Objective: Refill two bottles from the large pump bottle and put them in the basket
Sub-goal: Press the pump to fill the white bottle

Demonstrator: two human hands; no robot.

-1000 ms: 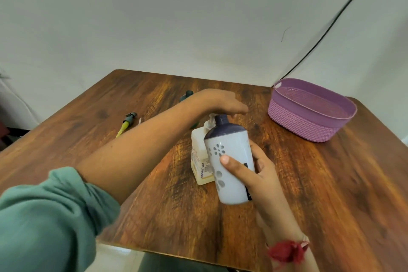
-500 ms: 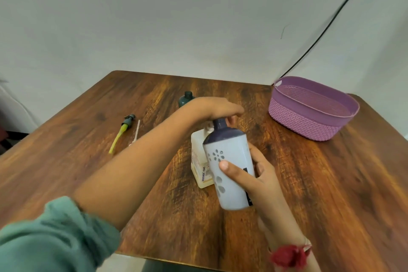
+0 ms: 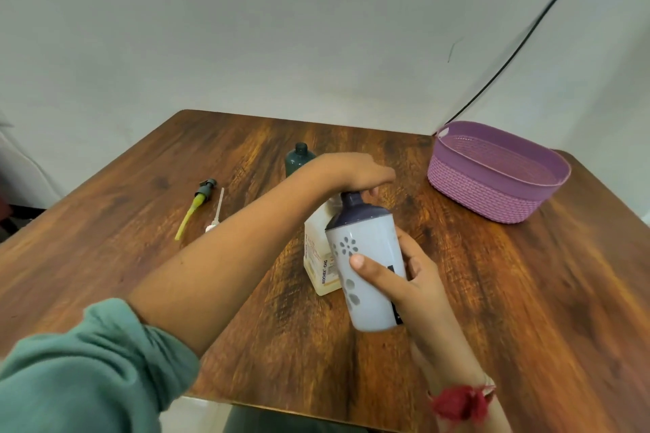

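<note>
Wooden table (image 3: 527, 292), white walls (image 3: 246, 28)

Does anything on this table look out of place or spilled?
No spill shows. A green pump and a white tube lie loose on the table at left, off any bottle. The dark green bottle stands uncapped, and the right hand holds the white bottle tilted.

Left arm: loose teal-green soft fabric sleeve (image 3: 88, 369), thick, was bunched in rounded folds at elbow. Forearm below it was bare, right down to left hand (image 3: 351, 170). Right wrist wore red thread band (image 3: 460, 401): fuzzy knotted tuft on top, thin pale strand running alongside. Right hand (image 3: 404, 278) was bare too.
</note>
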